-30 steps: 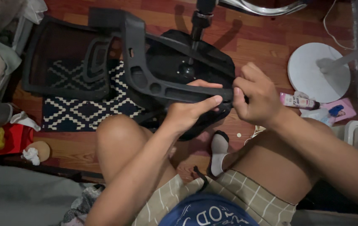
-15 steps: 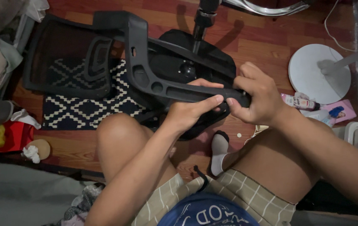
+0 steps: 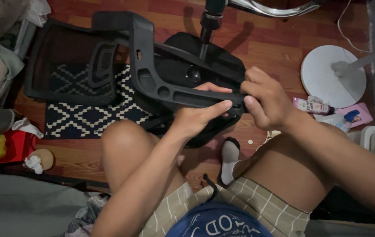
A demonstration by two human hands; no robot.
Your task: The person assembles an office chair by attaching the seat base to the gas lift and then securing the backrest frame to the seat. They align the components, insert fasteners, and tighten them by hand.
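Observation:
A black office chair (image 3: 183, 66) lies tipped on its side on the wooden floor, mesh backrest (image 3: 64, 57) to the left, seat underside and gas column (image 3: 207, 26) toward the top. My left hand (image 3: 198, 114) grips the black plastic armrest bar (image 3: 187, 97) from below, thumb along its edge. My right hand (image 3: 264, 98) is curled around the right end of the same bar, fingers pinched at the tip. Whatever sits between those fingers is hidden.
A navy and white patterned rug (image 3: 86, 109) lies under the chair. A white round fan base (image 3: 333, 74) stands at right, with a small tube (image 3: 312, 106) and pink packet (image 3: 356, 115) beside it. Red bag (image 3: 14, 142) and crumpled tissue (image 3: 33, 162) at left. My knees sit below.
My right hand has shifted its grip at the bar's end, sliding slightly left and rolling the fingers over it. The left hand and chair have barely moved.

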